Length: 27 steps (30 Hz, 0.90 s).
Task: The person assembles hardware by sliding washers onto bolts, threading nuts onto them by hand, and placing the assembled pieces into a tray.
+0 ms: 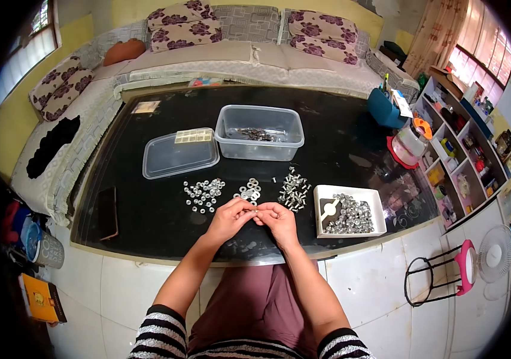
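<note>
Close together over the front part of the black table, my left hand [231, 216] and my right hand [276, 220] pinch a small metal piece [254, 210] between their fingertips. Its details are too small to tell. Just beyond my fingers lies a group of washers [251, 188]. Small nuts or rings [204, 192] are spread out to the left. Short bolts or screws [294, 189] form a pile behind my right hand. At the right, a white box [379, 210] holds many metal parts [354, 216] and a pale piece.
A clear plastic tub [259, 149] with dark metal pieces stands behind the piles, its lid [178, 160] beside it. A phone [108, 213] lies at the left. A jar [411, 142] and teal holder [385, 110] stand at the right of the table [148, 227].
</note>
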### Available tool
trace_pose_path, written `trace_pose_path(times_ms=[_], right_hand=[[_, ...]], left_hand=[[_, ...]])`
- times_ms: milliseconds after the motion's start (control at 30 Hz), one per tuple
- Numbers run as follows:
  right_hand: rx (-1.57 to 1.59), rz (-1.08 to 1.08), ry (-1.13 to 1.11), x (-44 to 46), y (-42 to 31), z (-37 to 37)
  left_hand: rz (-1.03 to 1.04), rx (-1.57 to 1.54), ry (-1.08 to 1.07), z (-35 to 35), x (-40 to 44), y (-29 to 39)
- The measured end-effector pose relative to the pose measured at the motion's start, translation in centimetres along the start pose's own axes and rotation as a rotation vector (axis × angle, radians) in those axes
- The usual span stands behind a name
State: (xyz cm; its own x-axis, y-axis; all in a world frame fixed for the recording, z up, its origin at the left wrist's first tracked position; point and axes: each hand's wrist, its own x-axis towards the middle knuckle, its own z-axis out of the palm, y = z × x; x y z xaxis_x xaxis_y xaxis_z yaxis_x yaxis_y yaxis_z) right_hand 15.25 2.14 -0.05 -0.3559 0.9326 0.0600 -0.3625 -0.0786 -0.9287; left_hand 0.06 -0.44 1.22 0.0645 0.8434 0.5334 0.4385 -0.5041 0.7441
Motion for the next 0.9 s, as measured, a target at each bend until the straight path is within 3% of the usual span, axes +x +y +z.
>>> trace_pose_path(times_ms=[733, 900], right_hand=[[-0.244, -0.072, 0.127, -0.5, 0.2, 0.8], [-0.223, -0.100, 0.142, -0.4, 0.1, 0.9]], left_hand=[[-0.160, -0.149, -0.033, -0.3, -0.1, 0.1], [-0.313, -0.389, -0.052, 0.0, -0.3, -0.9]])
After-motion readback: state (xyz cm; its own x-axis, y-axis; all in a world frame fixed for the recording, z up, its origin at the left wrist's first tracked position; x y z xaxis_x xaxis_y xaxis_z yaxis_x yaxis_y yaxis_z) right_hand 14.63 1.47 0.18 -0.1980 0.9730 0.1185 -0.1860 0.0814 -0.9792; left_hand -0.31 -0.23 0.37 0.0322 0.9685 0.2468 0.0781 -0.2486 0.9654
